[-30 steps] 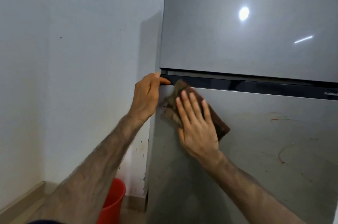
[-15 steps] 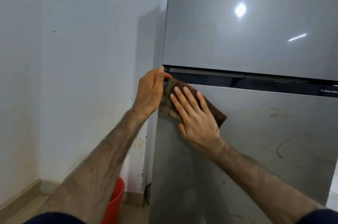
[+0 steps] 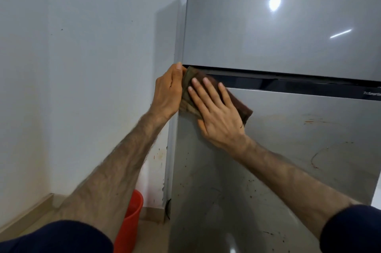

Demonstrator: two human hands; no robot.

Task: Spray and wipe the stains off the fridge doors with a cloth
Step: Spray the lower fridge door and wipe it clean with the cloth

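At the far left, a plain white wall point(image 3: 82, 67) is noted, with reddish spatter low down near the fridge. A red bucket point(image 3: 132, 219) is seen on the floor between wall and fridge, partly hidden by the left forearm.

The left hand point(image 3: 168, 91) is placed at the left edge of the lower fridge door point(image 3: 288, 160), its fingers curled round that edge at the top corner, the thumb tip reaching the gap below the upper fridge door point(image 3: 278, 15). The grip is judged to steady the door against the wiping pressure; whether a fold of cloth is also pinched cannot be told.

Just beside it, a brown cloth point(image 3: 237, 104) is pressed flat against the top left corner of the lower door, overlapping the dark handle strip point(image 3: 299, 85). The right hand point(image 3: 218, 114) is laid over it, fingers extended and moderately spread, palm bearing down, presumably so that pressure is distributed across the cloth.

Further right, the lower door is found still marked: an orange-red smear point(image 3: 309, 121) and a curved reddish line point(image 3: 317, 160) are visible, with dark specks lower down. The upper door appears clean and reflects ceiling lights. No spray bottle is in view. Wiping is judged to be under way, with most of the lower door outstanding.
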